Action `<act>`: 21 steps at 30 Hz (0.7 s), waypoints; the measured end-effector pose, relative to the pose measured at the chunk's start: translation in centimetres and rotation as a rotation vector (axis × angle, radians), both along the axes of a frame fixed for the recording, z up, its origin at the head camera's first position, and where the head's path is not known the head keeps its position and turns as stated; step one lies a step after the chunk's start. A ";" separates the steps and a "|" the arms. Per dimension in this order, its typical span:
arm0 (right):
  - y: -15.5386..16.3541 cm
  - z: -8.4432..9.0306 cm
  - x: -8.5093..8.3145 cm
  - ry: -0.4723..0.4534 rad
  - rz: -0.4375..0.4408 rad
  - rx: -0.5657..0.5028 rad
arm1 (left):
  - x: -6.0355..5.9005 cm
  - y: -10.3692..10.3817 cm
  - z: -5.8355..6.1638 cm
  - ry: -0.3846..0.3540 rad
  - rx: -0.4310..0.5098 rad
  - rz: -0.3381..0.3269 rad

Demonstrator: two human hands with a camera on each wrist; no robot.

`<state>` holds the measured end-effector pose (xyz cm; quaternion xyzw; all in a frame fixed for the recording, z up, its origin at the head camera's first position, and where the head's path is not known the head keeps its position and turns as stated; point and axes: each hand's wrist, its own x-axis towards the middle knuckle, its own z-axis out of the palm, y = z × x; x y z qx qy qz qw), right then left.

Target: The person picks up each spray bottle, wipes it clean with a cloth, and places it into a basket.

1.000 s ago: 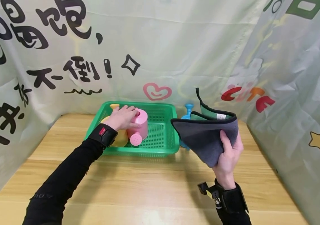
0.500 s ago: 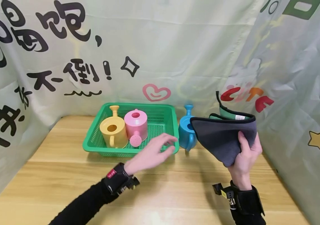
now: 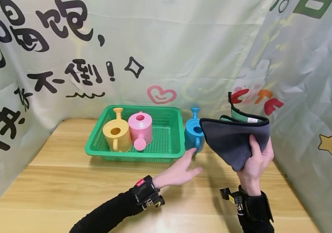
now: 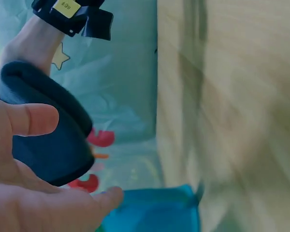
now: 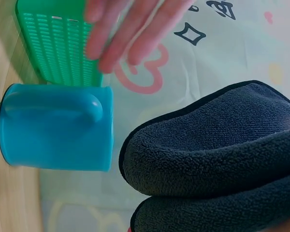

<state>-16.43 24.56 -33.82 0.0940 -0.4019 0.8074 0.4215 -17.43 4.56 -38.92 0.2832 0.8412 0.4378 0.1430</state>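
Fingers straight and holding nothing, the left hand (image 3: 180, 170) had swung from the pink watering can (image 3: 140, 129) in the green basket (image 3: 168, 154) across to lower centre of the frame, fingertips just short of the blue watering can (image 3: 193, 134) outside the basket's right wall — apparently the next can to be handled. The right hand (image 3: 254, 165), at centre right, still pinched the folded grey cloth (image 3: 233, 142) aloft. The cloth hid the blue can's right side; whether the fingertips touched it could not be told. The yellow watering can (image 3: 116, 136) stood beside the pink.
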 end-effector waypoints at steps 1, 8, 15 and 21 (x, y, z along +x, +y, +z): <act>0.0 0.1 0.0 -0.001 -0.003 0.002 | -0.2 0.3 -0.1 -0.030 -0.004 -0.001; -0.2 0.2 0.2 0.012 0.022 -0.039 | -1.8 2.3 -1.2 -0.259 0.151 0.082; -0.1 0.2 0.2 0.026 0.027 -0.031 | -2.9 3.9 -1.5 -0.328 0.207 0.161; 0.0 0.2 0.3 0.029 0.031 -0.032 | -4.3 5.2 -1.7 -0.463 0.339 0.180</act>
